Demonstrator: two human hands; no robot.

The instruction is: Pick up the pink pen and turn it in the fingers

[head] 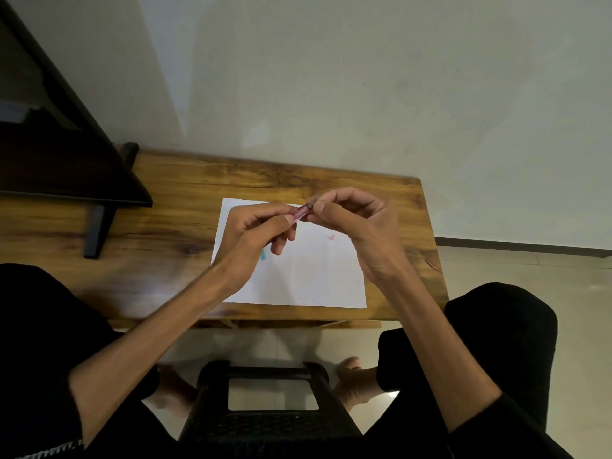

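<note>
So there's a wooden bench (pixel 172 226) shoved against a plain pale wall (pixel 364 77), knotty grain all over. A white paper (pixel 298 279) lies flat on it, with a tiny pink bit (pixel 331 237) on top and a teal bit (pixel 263 255) near its left edge. Dark shelf thing (pixel 66 154) sits on the bench's left end, propped on a black leg (pixel 96 230). Down below, a black plastic stool (pixel 271 409) on a glossy tile floor (pixel 530 270).
</note>
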